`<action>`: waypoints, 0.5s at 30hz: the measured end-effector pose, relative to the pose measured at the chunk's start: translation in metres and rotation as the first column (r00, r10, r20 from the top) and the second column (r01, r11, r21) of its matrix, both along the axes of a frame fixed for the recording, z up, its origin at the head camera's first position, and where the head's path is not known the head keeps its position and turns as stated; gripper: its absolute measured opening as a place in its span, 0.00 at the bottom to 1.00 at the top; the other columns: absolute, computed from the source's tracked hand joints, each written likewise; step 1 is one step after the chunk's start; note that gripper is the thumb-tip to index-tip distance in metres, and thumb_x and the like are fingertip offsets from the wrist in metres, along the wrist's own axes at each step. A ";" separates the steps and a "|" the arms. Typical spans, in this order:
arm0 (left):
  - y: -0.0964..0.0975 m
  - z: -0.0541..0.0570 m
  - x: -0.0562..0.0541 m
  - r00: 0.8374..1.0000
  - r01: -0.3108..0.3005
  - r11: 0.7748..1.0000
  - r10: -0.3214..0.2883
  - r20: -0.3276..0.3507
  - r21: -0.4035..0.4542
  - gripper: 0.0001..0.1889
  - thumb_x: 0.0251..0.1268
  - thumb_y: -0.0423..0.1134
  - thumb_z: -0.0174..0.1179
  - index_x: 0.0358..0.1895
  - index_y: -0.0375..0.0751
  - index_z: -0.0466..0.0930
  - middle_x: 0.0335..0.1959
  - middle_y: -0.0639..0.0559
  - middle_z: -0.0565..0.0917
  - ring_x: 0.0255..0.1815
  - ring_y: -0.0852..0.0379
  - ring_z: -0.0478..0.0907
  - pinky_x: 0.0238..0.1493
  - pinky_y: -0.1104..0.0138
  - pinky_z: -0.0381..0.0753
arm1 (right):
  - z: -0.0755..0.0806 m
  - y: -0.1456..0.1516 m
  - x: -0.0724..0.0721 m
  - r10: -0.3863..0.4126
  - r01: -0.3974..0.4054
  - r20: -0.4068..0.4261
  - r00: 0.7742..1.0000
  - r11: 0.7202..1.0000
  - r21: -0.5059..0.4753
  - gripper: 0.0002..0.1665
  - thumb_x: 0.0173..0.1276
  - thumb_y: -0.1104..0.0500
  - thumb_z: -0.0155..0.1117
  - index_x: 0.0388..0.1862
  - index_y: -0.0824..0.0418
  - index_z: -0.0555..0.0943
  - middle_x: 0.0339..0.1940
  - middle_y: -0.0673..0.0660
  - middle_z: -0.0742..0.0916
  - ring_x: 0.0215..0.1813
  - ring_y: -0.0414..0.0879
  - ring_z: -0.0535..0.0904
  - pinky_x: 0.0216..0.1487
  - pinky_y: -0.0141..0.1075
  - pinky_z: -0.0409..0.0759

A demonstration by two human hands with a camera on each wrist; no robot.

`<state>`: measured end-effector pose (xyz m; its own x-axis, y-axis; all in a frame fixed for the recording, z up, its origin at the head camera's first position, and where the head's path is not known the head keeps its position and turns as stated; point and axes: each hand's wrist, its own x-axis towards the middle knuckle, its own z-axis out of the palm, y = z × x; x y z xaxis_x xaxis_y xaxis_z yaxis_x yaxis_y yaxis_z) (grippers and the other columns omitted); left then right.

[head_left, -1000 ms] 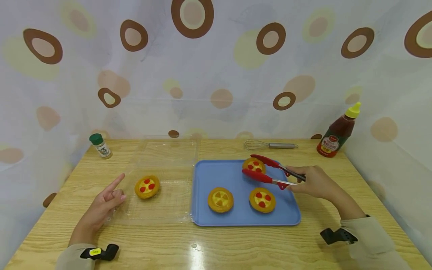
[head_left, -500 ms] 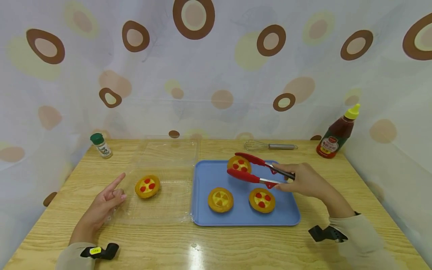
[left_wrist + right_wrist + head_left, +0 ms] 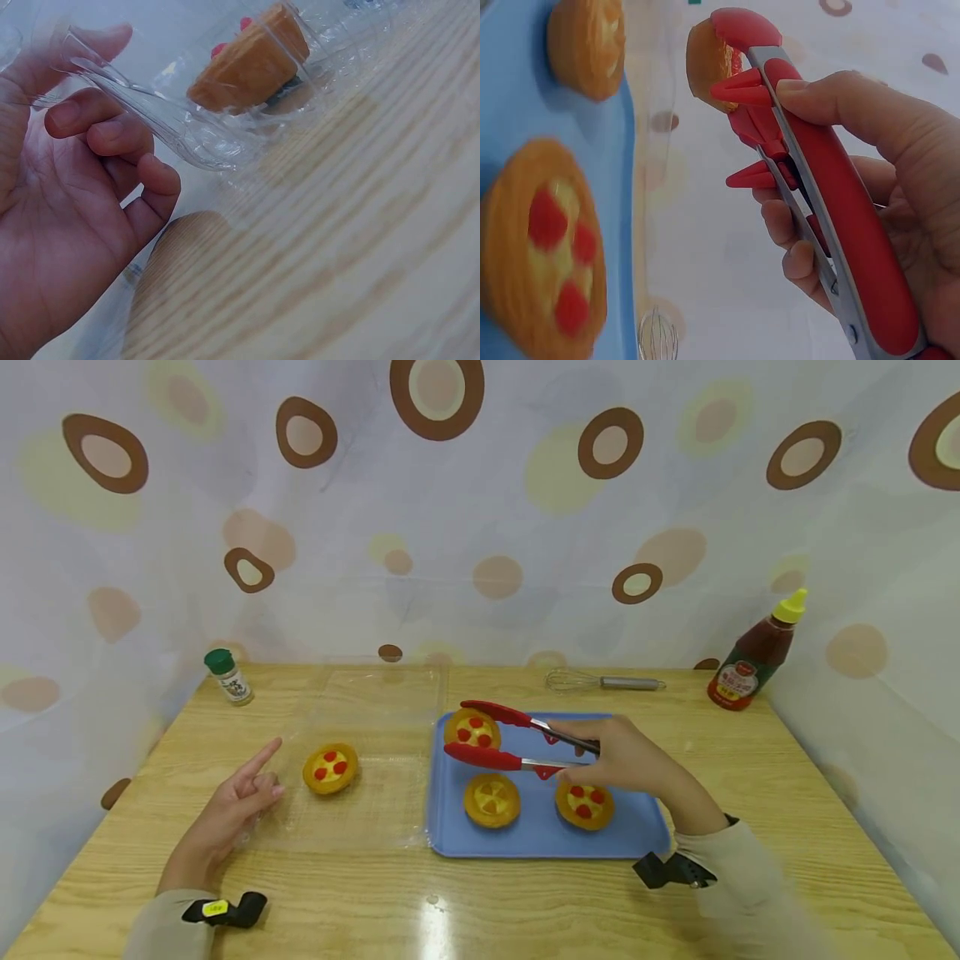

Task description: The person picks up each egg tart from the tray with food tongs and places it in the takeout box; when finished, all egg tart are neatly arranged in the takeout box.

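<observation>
My right hand grips a pair of red-tipped tongs, which clasp a toy tart with red toppings above the left back corner of the blue tray. On that tray sit a tart with yellow wedges and another red-topped tart, partly behind the hand. A clear hinged plastic box lies with its lid folded back, left of the tray, with one red-topped tart inside. My left hand holds the box's left edge between thumb and curled fingers, index finger pointing out.
A whisk lies behind the tray. At the back right stands a sauce bottle with a yellow cap. A green-capped shaker stands at the back left. A patterned cloth hangs along the wooden table's back edge.
The right hand has carried the tongs and the clasped tart leftward, from the tray's back right to its back left. The left hand has stayed by the box.
</observation>
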<state>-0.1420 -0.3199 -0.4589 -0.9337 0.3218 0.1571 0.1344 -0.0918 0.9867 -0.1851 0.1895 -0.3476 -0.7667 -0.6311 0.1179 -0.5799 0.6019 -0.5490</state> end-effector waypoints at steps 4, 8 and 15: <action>0.002 0.000 -0.001 1.000 0.021 1.000 -0.020 -0.003 0.012 0.37 0.69 0.21 0.45 0.73 0.30 0.31 0.22 0.52 0.56 0.23 0.54 0.53 0.25 0.62 0.51 | -0.001 -0.019 -0.001 0.030 -0.030 -0.010 1.000 0.999 0.013 0.38 0.55 0.52 0.73 0.63 0.64 0.74 0.49 0.59 0.85 0.27 0.38 0.71 0.19 0.30 0.64; 0.003 -0.002 -0.002 1.000 0.019 1.000 -0.019 -0.003 0.006 0.37 0.69 0.21 0.44 0.74 0.31 0.31 0.22 0.52 0.56 0.23 0.53 0.53 0.25 0.62 0.52 | -0.001 -0.036 -0.001 0.074 -0.074 0.014 0.997 0.997 0.015 0.37 0.57 0.51 0.72 0.64 0.62 0.73 0.36 0.52 0.84 0.23 0.38 0.65 0.20 0.30 0.61; 0.002 0.000 -0.001 1.000 -0.002 1.000 0.002 0.013 -0.005 0.37 0.69 0.22 0.45 0.75 0.34 0.33 0.22 0.53 0.57 0.23 0.54 0.54 0.28 0.62 0.52 | -0.006 -0.067 -0.004 0.134 -0.135 0.027 0.991 0.989 0.059 0.38 0.57 0.51 0.72 0.66 0.61 0.72 0.52 0.56 0.83 0.30 0.39 0.70 0.25 0.29 0.67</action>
<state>-0.1433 -0.3181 -0.4591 -0.9361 0.3209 0.1437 0.1221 -0.0868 0.9887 -0.1893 0.1228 -0.3534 -0.6765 -0.7341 0.0596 -0.6454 0.5519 -0.5281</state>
